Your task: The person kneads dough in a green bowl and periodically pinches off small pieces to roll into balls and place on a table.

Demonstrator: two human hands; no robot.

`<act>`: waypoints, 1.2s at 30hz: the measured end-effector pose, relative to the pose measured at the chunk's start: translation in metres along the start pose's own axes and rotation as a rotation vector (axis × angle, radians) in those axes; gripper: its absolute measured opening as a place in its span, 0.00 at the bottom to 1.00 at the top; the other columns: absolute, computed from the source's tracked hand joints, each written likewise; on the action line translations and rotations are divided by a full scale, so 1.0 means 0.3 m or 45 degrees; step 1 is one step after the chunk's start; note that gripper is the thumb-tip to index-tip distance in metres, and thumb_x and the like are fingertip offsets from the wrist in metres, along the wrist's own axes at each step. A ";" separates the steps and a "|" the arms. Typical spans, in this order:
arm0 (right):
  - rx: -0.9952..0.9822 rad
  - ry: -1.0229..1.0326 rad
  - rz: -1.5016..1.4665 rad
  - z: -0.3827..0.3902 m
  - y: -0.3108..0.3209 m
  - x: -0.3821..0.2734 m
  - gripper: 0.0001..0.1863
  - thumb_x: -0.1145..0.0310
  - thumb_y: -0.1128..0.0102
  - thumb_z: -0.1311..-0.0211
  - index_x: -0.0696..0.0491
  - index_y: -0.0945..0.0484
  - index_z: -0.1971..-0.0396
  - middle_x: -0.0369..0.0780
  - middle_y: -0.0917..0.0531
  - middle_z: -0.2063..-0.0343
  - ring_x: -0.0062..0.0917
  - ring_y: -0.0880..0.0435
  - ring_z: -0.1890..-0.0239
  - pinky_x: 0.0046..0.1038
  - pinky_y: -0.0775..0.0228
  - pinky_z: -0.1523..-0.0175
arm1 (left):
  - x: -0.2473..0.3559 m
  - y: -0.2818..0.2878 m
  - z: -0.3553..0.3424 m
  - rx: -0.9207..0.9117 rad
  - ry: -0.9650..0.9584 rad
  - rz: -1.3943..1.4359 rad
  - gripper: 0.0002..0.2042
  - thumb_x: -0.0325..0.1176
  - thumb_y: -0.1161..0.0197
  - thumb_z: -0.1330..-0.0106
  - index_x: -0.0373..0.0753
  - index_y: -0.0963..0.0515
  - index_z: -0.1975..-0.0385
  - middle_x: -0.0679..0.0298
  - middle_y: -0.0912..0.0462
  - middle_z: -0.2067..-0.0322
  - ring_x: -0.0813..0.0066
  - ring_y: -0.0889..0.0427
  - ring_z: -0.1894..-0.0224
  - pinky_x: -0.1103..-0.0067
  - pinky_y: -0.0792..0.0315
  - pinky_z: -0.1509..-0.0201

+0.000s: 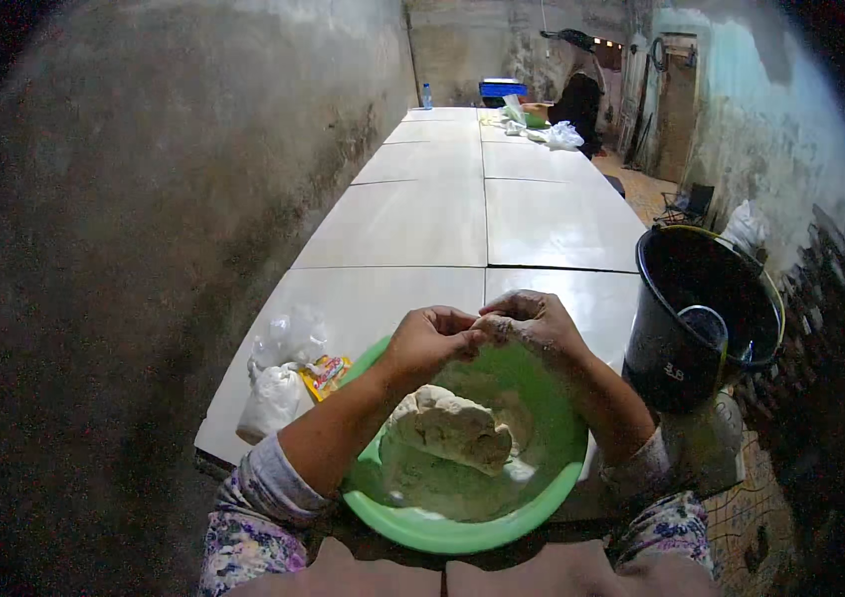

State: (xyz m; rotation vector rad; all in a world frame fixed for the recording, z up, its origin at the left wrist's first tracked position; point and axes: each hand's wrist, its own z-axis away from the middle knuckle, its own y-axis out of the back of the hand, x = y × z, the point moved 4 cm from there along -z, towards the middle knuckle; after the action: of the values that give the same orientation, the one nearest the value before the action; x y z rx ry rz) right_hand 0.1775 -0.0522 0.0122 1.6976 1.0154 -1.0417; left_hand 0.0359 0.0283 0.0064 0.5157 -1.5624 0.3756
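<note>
Above the far rim of a green basin (442, 532), my left hand (429, 343) and my right hand (534, 326) meet at the fingertips. Both are closed in a pinch; whatever lies between the fingers is too small to make out. Pale dough or flour clings to the fingers of my right hand. Below them in the basin rests a rough, cream-coloured lump of dough (450, 430), apart from both hands. Loose flour dusts the basin's floor and walls around it.
Left of the basin are a clear plastic bag (290, 336), a white bag (271, 401) and a yellow packet (325, 376). A black bucket (676, 348) stands close on the right. At the long white table's (412, 224) far end, a person (578, 95) stands near bags and a blue crate (502, 90).
</note>
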 end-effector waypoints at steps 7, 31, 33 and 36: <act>-0.016 -0.072 -0.135 0.002 -0.003 0.006 0.13 0.66 0.38 0.45 0.59 0.21 0.64 0.38 0.17 0.71 0.19 0.20 0.68 0.23 0.28 0.61 | 0.017 -0.010 0.008 0.048 -0.015 0.022 0.12 0.34 0.38 0.40 0.33 0.22 0.63 0.63 0.19 0.70 0.80 0.23 0.70 0.82 0.27 0.64; 0.012 -0.079 -0.229 -0.008 0.007 0.010 0.16 0.64 0.36 0.47 0.60 0.23 0.64 0.40 0.19 0.67 0.20 0.21 0.65 0.23 0.29 0.57 | 0.025 0.012 0.004 0.091 -0.216 -0.014 0.14 0.24 0.37 0.45 0.30 0.24 0.58 0.59 0.19 0.63 0.78 0.22 0.62 0.82 0.27 0.55; 0.026 -0.105 -0.252 -0.002 0.006 0.000 0.16 0.64 0.36 0.47 0.60 0.23 0.64 0.39 0.19 0.68 0.20 0.21 0.65 0.23 0.29 0.57 | 0.027 0.003 0.009 0.088 -0.165 0.079 0.14 0.25 0.37 0.44 0.30 0.24 0.57 0.59 0.19 0.64 0.78 0.21 0.63 0.82 0.27 0.56; 0.002 -0.164 -0.327 0.011 0.011 -0.010 0.16 0.63 0.35 0.48 0.60 0.23 0.64 0.39 0.19 0.68 0.20 0.21 0.66 0.22 0.29 0.58 | 0.015 0.004 -0.002 0.049 -0.144 0.094 0.14 0.27 0.37 0.43 0.30 0.24 0.57 0.60 0.19 0.65 0.78 0.21 0.64 0.82 0.26 0.57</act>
State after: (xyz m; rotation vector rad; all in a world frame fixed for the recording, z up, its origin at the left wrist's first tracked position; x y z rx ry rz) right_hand 0.1787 -0.0568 0.0148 1.5068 1.1693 -1.2993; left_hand 0.0357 0.0292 0.0110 0.5180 -1.6896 0.4398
